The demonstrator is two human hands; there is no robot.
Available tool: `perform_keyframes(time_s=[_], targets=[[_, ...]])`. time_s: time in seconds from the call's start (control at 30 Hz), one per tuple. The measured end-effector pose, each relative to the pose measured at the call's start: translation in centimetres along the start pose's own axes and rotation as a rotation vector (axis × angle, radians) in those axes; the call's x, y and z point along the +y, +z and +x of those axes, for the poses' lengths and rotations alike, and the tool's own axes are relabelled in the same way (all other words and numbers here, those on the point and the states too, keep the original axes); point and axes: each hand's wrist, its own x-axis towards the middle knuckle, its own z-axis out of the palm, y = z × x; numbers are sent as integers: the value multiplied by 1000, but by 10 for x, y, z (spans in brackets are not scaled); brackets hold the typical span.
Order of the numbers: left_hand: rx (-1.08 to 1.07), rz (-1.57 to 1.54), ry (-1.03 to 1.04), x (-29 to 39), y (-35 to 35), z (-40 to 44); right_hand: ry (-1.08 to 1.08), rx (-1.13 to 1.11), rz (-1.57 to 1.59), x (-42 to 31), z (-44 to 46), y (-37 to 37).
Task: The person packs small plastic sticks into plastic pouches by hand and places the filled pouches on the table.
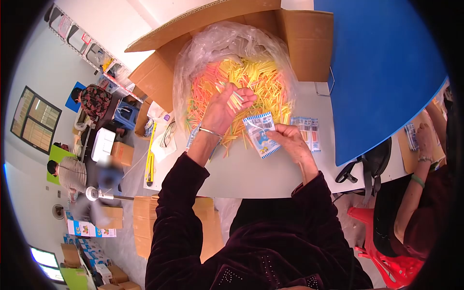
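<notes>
My left hand (223, 107) is curled palm up around a small bunch of thin pale sticks (235, 100). It is over a heap of loose yellow, orange and pink sticks (261, 79) that spills from a clear plastic bag (232, 36) in a cardboard box. In my right hand (291, 141), thumb and fingers pinch the edge of a blue-and-white printed packet (261, 137), held tilted below the heap. Whether the packet's top is unsealed I cannot tell. More printed packets (309, 133) lie just right of that hand, and others (194, 135) are partly hidden behind my left wrist.
Brown box flaps (307, 43) rise around the bag. A blue panel (382, 72) borders the right side. Left on the table are a yellow cutter knife (151, 157) and glasses (168, 134). A black bag (374, 164) and a co-worker's hand (425, 140) are at right.
</notes>
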Motion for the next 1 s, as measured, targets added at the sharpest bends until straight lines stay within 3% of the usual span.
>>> perform_keyframes(time_s=[0.13,0.37,0.47,0.63,1.0], targets=[[-83,-32,18,-8,14,-3,82,-26,-43,8,2,-7],[-97,10,29,-18,23,-12,-2,-79,-93,13,1,-10],[-59,83,-8,-19,28,-18,2,-75,-77,12,1,-11],[-177,384,54,-24,19,-22,-17,-78,-73,10,0,-10],[-135,420,36,-20,24,-25,10,-106,-92,9,-3,-8]])
